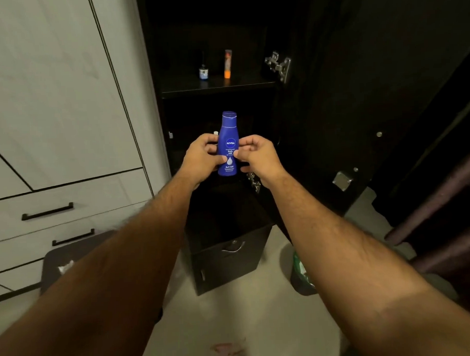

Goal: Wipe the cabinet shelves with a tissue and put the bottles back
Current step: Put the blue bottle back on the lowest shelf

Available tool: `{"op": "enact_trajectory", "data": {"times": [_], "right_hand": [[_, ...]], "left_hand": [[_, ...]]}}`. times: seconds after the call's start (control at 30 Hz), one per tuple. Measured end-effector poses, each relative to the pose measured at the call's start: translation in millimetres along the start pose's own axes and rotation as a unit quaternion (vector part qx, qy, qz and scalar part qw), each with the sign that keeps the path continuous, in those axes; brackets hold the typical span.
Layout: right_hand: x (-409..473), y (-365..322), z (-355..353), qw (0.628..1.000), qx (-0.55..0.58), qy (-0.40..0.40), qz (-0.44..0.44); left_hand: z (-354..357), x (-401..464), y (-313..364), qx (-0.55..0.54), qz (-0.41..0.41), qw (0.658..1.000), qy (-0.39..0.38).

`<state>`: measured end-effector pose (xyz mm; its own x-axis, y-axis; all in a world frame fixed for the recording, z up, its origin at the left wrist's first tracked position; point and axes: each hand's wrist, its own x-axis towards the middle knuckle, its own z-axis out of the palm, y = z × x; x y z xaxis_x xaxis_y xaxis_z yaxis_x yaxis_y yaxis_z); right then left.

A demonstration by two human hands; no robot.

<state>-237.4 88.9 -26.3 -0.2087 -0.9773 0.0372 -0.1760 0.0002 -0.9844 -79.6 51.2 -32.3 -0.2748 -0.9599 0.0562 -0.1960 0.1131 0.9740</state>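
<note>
A blue lotion bottle (228,140) stands upright in the air in front of the open dark cabinet (216,84). My left hand (200,159) grips its left side and my right hand (257,155) pinches its right side, thumbs on the label. On the upper shelf stand a small dark dropper bottle (203,71) and an orange tube (227,63). A white cap (215,133) peeks out behind my left fingers on the lower shelf; the shelf itself is too dark to make out. A crumpled white tissue (65,266) lies on a dark stool at lower left.
The cabinet door (360,105) hangs open to the right, hinges showing. A dark drawer unit (226,259) sits on the floor below the shelves. White drawers (55,212) fill the left. A bin (303,277) stands on the floor at right.
</note>
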Motion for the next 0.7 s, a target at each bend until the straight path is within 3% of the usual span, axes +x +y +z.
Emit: {"op": "enact_trajectory", "data": {"times": [0.23,0.7], "right_hand": [[22,38,-25,0.998,-0.008,-0.046,0.029],[61,135,33,0.977,-0.049,-0.108,0.175]], "left_hand": [[38,3,-17,0.016,-0.04,0.999,0.03],[27,28,-131,0.043,-0.209,0.976,0.033]]}}
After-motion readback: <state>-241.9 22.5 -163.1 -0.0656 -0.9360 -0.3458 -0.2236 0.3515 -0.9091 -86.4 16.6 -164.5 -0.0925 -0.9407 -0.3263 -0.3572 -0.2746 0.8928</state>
